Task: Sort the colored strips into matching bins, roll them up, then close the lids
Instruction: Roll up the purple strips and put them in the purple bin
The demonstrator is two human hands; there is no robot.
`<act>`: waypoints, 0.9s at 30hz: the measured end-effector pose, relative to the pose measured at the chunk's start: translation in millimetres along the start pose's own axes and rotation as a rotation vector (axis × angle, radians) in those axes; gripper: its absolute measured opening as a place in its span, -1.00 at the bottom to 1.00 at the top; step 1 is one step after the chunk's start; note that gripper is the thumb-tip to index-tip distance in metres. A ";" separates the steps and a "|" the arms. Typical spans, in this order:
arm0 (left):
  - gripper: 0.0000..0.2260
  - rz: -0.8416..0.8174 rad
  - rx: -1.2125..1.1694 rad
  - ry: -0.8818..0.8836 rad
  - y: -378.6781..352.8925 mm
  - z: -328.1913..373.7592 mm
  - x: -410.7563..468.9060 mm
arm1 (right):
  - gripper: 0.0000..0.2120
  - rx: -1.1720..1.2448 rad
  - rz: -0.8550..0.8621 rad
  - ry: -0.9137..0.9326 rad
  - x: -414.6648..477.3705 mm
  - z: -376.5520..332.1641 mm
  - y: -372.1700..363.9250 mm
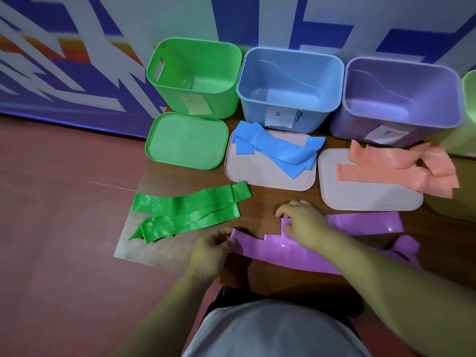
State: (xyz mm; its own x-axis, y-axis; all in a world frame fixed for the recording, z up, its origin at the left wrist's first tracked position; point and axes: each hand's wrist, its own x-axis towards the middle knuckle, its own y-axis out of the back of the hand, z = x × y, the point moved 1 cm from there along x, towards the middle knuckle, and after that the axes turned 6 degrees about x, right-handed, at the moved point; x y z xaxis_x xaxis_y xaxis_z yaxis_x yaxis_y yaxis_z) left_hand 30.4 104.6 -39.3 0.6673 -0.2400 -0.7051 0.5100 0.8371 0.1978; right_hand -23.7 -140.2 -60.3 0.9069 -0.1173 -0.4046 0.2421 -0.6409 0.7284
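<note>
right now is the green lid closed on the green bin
No, the green lid lies flat on the table in front of the green bin, which stands open.
</note>
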 end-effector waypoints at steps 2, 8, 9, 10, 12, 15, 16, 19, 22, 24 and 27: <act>-0.77 -0.010 -0.005 -0.037 -0.8 6.0 -0.5 | -0.64 0.003 0.009 0.000 -0.7 -2.3 3.0; -0.81 0.005 -0.036 -0.114 -9.2 30.1 -8.7 | -0.66 0.116 0.003 -0.020 -7.7 -0.4 10.8; -0.82 0.004 -0.025 -0.131 -10.3 34.2 -10.5 | -0.65 0.123 0.012 -0.022 -9.1 0.9 12.6; -0.83 0.004 -0.012 -0.147 -11.2 38.2 -12.0 | -0.64 0.126 0.020 -0.024 -11.1 1.7 14.8; -0.82 0.012 0.017 -0.188 -13.3 45.9 -14.0 | -0.60 0.158 0.042 -0.020 -15.7 2.5 20.6; -0.80 0.016 0.061 -0.263 -20.6 63.3 -21.6 | -0.60 0.242 0.091 -0.033 -26.7 3.3 33.4; -0.81 0.009 0.072 -0.291 -23.6 69.4 -24.9 | -0.61 0.266 0.108 -0.041 -31.4 3.1 39.4; -0.84 -0.007 0.120 -0.387 -31.2 90.1 -33.6 | -0.65 0.329 0.169 -0.052 -46.8 1.2 60.7; -0.85 -0.065 0.224 -0.518 -40.0 114.3 -40.7 | -0.69 0.347 0.218 -0.038 -65.8 -1.2 86.3; -0.88 -0.085 0.270 -0.579 -47.1 133.0 -45.7 | -0.71 0.344 0.256 -0.018 -79.7 -2.5 104.8; -0.90 -0.095 0.306 -0.659 -58.9 164.5 -54.5 | -0.70 0.332 0.316 0.021 -99.0 -5.4 134.7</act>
State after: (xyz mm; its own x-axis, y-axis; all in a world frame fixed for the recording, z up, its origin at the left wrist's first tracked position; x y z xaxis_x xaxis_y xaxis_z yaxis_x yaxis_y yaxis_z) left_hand 53.3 -12.5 99.5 0.7515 -0.6313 -0.1915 0.6463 0.6463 0.4057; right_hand -79.0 -210.9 80.9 0.9261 -0.3329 -0.1776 -0.1679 -0.7851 0.5962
